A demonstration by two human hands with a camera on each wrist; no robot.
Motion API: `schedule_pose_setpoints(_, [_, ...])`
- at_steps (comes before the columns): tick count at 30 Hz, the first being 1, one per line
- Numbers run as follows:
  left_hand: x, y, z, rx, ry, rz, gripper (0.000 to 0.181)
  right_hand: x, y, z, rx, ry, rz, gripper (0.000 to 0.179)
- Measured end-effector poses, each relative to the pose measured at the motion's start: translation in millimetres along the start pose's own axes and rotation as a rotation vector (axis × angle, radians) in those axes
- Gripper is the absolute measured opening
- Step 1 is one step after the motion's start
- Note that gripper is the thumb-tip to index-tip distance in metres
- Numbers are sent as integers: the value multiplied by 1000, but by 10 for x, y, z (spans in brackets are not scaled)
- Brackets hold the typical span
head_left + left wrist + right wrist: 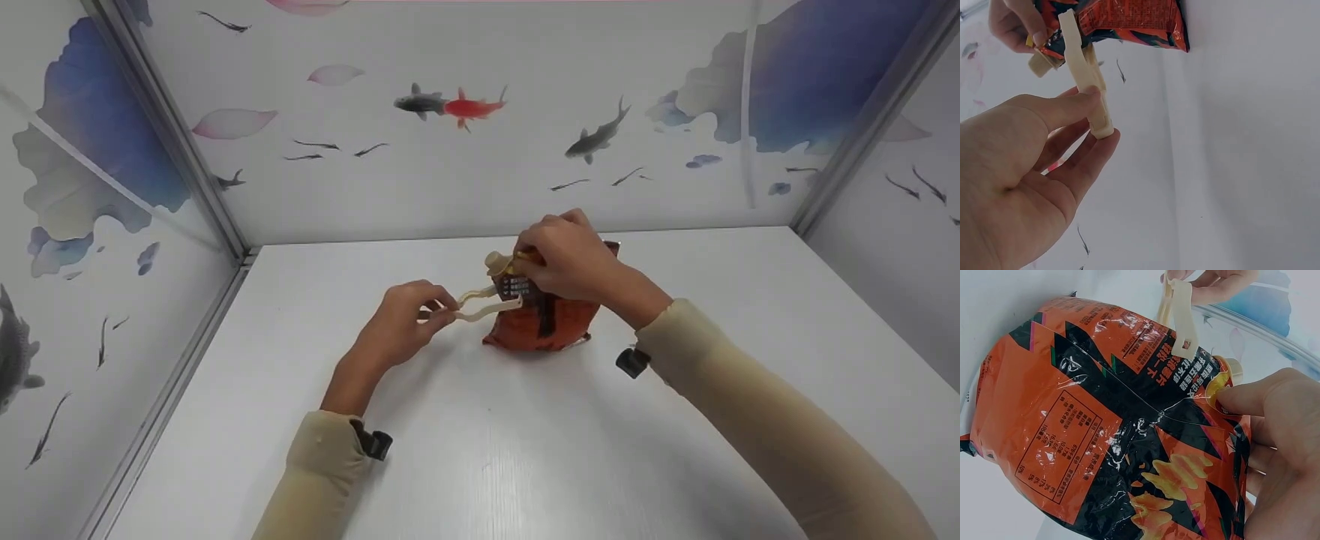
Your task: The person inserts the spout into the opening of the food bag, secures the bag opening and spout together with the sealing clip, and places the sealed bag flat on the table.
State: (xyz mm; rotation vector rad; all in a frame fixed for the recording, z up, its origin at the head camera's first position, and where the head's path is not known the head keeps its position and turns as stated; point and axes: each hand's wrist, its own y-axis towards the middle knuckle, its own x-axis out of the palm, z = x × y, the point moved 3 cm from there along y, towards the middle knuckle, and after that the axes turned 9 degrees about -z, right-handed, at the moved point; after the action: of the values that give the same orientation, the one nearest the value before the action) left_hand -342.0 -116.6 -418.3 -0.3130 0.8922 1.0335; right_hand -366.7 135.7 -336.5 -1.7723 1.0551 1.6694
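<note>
An orange and black snack bag (pixel 517 330) stands on the table, its printed panel and pictures of chips facing the right wrist view. My right hand (pixel 570 259) pinches its upper part, thumb near a cream round cap (pixel 1234 370). Whether that cap belongs to the clip cannot be told. My left hand (pixel 390 322) pinches one end of a cream bag clip (pixel 1075 53) between thumb and fingers. The clip's two arms are spread apart and reach toward the bag's upper corner; in the right wrist view, one arm's tip overlaps the dark printed part.
The white table (pixel 480 450) extends around the bag. A white back wall (pixel 480 187) with painted fish rises behind it, and metal frame posts (pixel 172 135) stand at the corners. Black wrist devices (pixel 375 444) are strapped at both sleeves.
</note>
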Motion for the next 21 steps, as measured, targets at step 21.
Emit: schedule_pose_setpoints(21, [135,62,71,61,-9,149,13,6,11,37,8,9,12,13])
